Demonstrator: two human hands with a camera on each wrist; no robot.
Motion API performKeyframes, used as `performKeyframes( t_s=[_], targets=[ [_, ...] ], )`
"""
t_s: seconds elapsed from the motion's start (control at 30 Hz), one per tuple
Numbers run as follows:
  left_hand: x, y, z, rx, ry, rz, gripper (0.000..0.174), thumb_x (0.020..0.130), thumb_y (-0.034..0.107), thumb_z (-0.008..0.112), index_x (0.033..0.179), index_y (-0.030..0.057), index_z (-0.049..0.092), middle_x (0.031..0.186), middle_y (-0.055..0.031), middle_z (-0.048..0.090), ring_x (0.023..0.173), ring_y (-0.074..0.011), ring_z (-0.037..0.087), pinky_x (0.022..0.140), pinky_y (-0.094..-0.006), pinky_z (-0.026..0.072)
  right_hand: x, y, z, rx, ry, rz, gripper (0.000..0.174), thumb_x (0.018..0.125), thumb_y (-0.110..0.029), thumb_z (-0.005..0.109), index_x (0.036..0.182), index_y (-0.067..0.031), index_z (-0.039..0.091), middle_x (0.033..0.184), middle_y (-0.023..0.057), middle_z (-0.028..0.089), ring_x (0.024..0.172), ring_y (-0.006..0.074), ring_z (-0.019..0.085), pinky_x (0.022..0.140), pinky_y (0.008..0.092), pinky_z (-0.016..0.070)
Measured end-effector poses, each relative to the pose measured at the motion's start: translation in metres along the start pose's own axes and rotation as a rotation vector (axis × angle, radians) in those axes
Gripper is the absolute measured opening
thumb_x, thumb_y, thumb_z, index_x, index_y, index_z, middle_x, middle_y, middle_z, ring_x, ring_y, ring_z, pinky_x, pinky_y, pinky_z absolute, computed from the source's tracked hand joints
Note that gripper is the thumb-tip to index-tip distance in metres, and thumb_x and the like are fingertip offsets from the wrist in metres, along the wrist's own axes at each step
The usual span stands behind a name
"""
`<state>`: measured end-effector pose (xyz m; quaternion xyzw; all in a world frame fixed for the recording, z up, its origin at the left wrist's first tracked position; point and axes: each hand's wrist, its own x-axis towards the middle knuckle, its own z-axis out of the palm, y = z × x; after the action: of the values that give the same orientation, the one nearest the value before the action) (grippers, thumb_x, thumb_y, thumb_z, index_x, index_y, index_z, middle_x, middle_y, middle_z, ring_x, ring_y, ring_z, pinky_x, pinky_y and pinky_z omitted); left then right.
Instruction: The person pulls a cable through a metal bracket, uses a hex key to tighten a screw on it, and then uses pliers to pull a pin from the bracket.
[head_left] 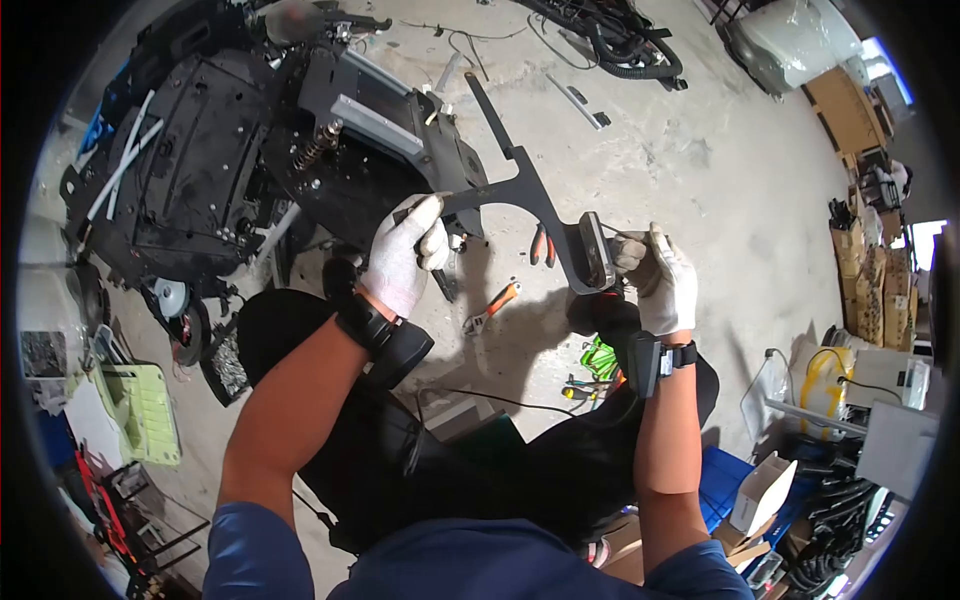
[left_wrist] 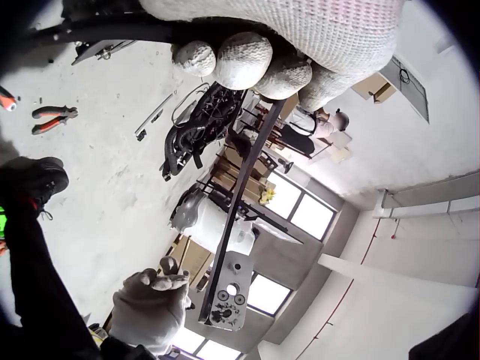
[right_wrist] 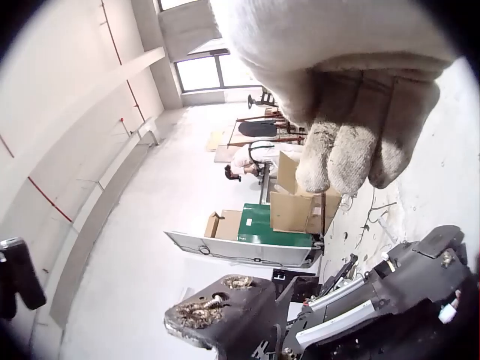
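Note:
The left hand (head_left: 405, 255), in a white glove, grips one arm of a black metal bracket (head_left: 540, 205); its curled fingers (left_wrist: 244, 61) wrap the bar in the left wrist view. At the bracket's right end is a plate with holes (left_wrist: 229, 289), with rough, rusty-looking patches around a screw (right_wrist: 214, 301) in the right wrist view. The gloved right hand (head_left: 660, 280) is beside this plate, fingers bent, and pinches a thin rod (left_wrist: 184, 253). Its grip is hidden in the right wrist view, where the curled fingers (right_wrist: 352, 154) show.
Pliers (head_left: 542, 246) and an orange-handled wrench (head_left: 493, 306) lie on the floor below the bracket. A large black vehicle-like assembly (head_left: 200, 165) stands at left. Black hoses (head_left: 625, 50) lie beyond; cardboard boxes (head_left: 850, 115) line the right side.

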<state>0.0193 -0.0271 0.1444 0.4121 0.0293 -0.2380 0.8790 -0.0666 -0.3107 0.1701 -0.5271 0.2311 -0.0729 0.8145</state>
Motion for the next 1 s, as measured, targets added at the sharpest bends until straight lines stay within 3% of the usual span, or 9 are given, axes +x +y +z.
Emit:
performKeyframes(
  t_s=[0.27,0.33,0.4,0.43,0.47,0.63,0.77,0.87,1.0],
  targets=[
    [0.0,-0.005,0.004,0.029,0.053,-0.037,0.015,0.09,0.015,0.048,0.098,0.004,0.056,0.055,0.0039,0.04,0.046,-0.0061,0.035,0.044,-0.021,0.0288,-0.003,0.008,0.011,-0.162,0.053,-0.008,0.032,0.091,-0.026,0.052,0.092,0.0053,0.06,0.078,0.0099,0.064,0.067,0.0148,0.062,0.061,0.0245,0.0508],
    [0.001,-0.004,0.006,0.017,0.015,-0.013,0.009,0.088,0.015,0.054,0.085,0.0061,0.056,0.058,0.0034,0.046,0.046,-0.0051,0.04,0.041,-0.0193,0.0302,-0.007,0.007,0.02,-0.187,0.102,-0.025,0.032,0.09,-0.026,0.052,0.091,0.0049,0.061,0.075,0.0071,0.063,0.063,0.0118,0.06,0.057,0.0222,0.0482],
    [0.001,-0.005,0.006,0.011,0.009,-0.011,0.009,0.087,0.014,0.054,0.085,0.0063,0.056,0.058,0.0035,0.046,0.047,-0.0051,0.04,0.042,-0.0193,0.0303,-0.002,0.01,0.012,-0.251,0.118,-0.039,0.032,0.09,-0.027,0.053,0.091,0.004,0.061,0.071,0.0029,0.06,0.055,0.0071,0.053,0.048,0.0194,0.0398],
    [0.002,-0.004,0.007,0.004,-0.006,-0.023,0.009,0.087,0.015,0.054,0.085,0.0064,0.056,0.058,0.0036,0.046,0.047,-0.0052,0.04,0.042,-0.0193,0.0305,-0.006,0.012,0.027,-0.234,0.209,-0.088,0.032,0.089,-0.028,0.055,0.089,0.0024,0.062,0.068,-0.0008,0.057,0.051,0.0036,0.044,0.044,0.0184,0.0294],
    [0.002,-0.004,0.007,-0.001,-0.022,-0.036,0.009,0.087,0.015,0.055,0.085,0.0065,0.056,0.058,0.0036,0.046,0.047,-0.0052,0.04,0.042,-0.0193,0.0307,-0.005,0.013,0.022,-0.242,0.201,-0.085,0.032,0.089,-0.028,0.055,0.089,0.0024,0.062,0.068,-0.0008,0.057,0.051,0.0036,0.044,0.044,0.0184,0.0294],
    [0.005,-0.004,0.011,-0.036,0.115,-0.049,0.022,0.09,0.025,0.053,0.074,0.0111,0.051,0.048,0.0042,0.038,0.037,-0.0065,0.033,0.037,-0.0214,0.026,-0.008,0.012,0.017,-0.541,0.064,-0.121,0.031,0.089,-0.029,0.055,0.087,0.0005,0.064,0.068,-0.0006,0.057,0.054,0.0043,0.048,0.048,0.0176,0.0339],
    [0.006,0.002,0.009,-0.049,0.204,-0.089,0.034,0.09,0.03,0.052,0.063,0.0122,0.045,0.042,0.0064,0.03,0.034,-0.0066,0.028,0.036,-0.0221,0.0218,-0.016,0.0,0.036,-0.386,0.079,-0.017,0.033,0.091,-0.026,0.052,0.093,0.0057,0.062,0.081,0.0118,0.065,0.07,0.0151,0.063,0.067,0.0242,0.0507],
    [0.003,0.007,0.005,-0.089,0.137,-0.045,0.028,0.092,0.027,0.047,0.073,0.0085,0.055,0.041,0.0071,0.028,0.033,-0.0063,0.026,0.038,-0.0219,0.0241,-0.007,0.008,0.024,-0.217,0.056,-0.019,0.033,0.091,-0.025,0.052,0.094,0.0067,0.06,0.08,0.0128,0.065,0.07,0.016,0.063,0.066,0.025,0.0508],
    [0.006,0.012,-0.021,-0.167,-0.159,-0.059,0.035,0.092,0.033,0.042,0.081,0.0038,0.059,0.037,0.0089,0.024,0.029,-0.008,0.024,0.039,-0.0227,0.0265,-0.01,0.002,0.027,-0.116,0.032,-0.019,0.034,0.09,-0.027,0.053,0.096,0.0064,0.061,0.081,0.0111,0.065,0.069,0.0148,0.062,0.067,0.0253,0.0508]
  ],
)
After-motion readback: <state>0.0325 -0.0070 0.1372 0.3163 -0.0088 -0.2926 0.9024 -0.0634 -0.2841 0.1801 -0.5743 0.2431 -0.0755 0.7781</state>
